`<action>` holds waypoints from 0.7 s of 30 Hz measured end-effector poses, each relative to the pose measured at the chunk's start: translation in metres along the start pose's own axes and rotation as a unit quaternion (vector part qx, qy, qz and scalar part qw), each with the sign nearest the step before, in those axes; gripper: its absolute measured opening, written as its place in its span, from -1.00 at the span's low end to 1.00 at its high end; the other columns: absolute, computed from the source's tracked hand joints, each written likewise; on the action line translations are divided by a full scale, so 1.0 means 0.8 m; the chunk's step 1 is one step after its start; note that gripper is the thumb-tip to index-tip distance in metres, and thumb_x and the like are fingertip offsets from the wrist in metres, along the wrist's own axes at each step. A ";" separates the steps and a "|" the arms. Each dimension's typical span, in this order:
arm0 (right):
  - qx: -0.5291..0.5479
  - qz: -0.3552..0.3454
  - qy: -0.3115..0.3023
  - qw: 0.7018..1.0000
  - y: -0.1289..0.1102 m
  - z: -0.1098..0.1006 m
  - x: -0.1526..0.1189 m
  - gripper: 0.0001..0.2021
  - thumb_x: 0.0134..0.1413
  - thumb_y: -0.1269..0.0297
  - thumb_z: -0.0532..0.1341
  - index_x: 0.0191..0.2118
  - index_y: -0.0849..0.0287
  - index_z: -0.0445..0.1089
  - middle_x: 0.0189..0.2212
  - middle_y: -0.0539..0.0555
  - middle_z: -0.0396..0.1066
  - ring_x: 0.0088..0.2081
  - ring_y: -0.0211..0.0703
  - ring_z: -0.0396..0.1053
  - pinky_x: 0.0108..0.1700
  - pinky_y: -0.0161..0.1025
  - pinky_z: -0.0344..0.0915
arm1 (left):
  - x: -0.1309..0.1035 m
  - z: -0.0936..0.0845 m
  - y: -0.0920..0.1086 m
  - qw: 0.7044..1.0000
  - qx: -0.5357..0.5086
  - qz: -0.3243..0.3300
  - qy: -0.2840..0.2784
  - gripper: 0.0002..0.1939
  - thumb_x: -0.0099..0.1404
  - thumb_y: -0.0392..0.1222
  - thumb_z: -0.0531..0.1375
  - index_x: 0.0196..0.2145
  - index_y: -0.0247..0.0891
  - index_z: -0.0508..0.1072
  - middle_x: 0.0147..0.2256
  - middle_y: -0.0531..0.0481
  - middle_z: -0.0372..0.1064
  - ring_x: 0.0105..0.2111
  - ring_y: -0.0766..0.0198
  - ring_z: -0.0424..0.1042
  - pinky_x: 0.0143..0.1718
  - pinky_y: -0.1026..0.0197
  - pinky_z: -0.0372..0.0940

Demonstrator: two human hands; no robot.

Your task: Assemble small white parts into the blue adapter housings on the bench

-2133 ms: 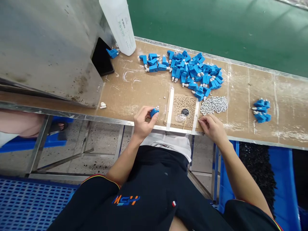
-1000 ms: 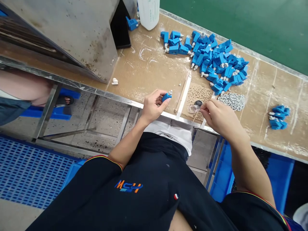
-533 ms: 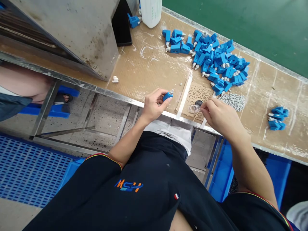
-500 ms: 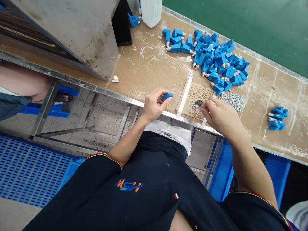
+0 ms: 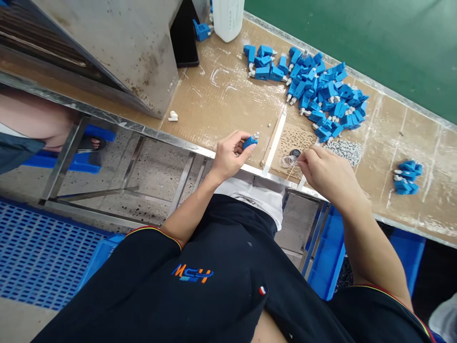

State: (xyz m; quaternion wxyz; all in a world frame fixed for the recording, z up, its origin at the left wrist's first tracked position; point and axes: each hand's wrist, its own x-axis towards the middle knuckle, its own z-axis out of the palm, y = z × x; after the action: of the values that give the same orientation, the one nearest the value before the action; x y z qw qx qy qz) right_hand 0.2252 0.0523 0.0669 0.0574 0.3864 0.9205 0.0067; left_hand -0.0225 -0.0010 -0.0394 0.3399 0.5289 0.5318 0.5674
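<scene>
My left hand (image 5: 230, 155) holds a small blue part (image 5: 250, 141) with a whitish tip between thumb and fingers, over the table's front edge. My right hand (image 5: 321, 169) is pinched at a small clear round dish (image 5: 287, 161); a thin stick shows below its fingertips, and whatever lies between them is too small to make out. A black round piece (image 5: 295, 153) sits beside the dish. Just behind my right hand lies a patch of small grey pieces (image 5: 345, 151). Beyond both hands spreads a large pile of blue parts (image 5: 317, 90).
A smaller blue cluster (image 5: 407, 176) lies at the right. A metal housing (image 5: 135, 52), a black slab (image 5: 183, 38) and a white bottle (image 5: 228, 19) stand at the back left. Another person's leg (image 5: 39, 116) shows at far left.
Both hands stay almost where they were, still closed in the same way. The view has shifted slightly; no object has clearly moved on the table.
</scene>
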 end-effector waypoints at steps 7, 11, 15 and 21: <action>-0.019 -0.018 -0.001 1.000 0.000 0.000 0.003 -0.73 0.37 0.34 0.02 -0.28 0.17 0.44 -0.35 0.21 0.46 -0.33 0.00 0.37 -0.40 -0.15 0.05 | 0.000 0.000 0.002 1.000 -0.004 0.004 0.003 -0.87 0.35 -0.12 0.28 -0.24 -0.23 0.51 -0.32 0.01 0.45 -0.45 0.39 0.42 -0.45 0.33 0.35; 0.008 -0.010 0.000 1.000 0.003 -0.003 0.002 -0.78 0.35 0.32 0.05 -0.30 0.13 0.40 -0.35 0.18 0.45 -0.33 0.00 0.37 -0.39 -0.14 0.09 | 0.000 -0.001 0.000 1.000 -0.014 -0.007 0.002 -0.86 0.34 -0.11 0.29 -0.23 -0.23 0.51 -0.33 0.01 0.44 -0.45 0.39 0.42 -0.45 0.33 0.35; 0.103 0.023 0.069 0.992 0.007 -0.016 -0.005 -0.84 0.36 0.26 0.08 -0.28 0.06 0.33 -0.33 0.15 0.45 -0.31 0.00 0.40 -0.30 -0.12 0.23 | 0.003 -0.003 -0.002 0.995 -0.098 -0.032 -0.014 -0.75 0.31 -0.01 0.35 -0.23 -0.24 0.49 -0.32 0.02 0.45 -0.38 0.37 0.47 -0.35 0.33 0.43; 0.263 0.077 0.213 0.938 -0.030 -0.027 -0.019 -0.87 0.35 0.25 0.15 -0.29 0.04 0.28 -0.38 0.06 0.41 -0.37 -0.08 0.36 -0.28 -0.11 0.33 | -0.004 -0.001 0.021 0.966 -0.239 -0.075 -0.072 -0.53 0.19 0.21 0.44 -0.19 -0.18 0.46 -0.28 0.06 0.47 -0.34 0.32 0.59 -0.25 0.25 0.52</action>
State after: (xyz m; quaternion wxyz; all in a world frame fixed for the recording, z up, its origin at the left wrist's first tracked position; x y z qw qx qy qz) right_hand 0.2165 0.0254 0.0887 -0.2446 0.4472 0.8474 -0.1490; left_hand -0.0192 -0.0075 -0.0238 0.5349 0.4307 0.3932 0.6114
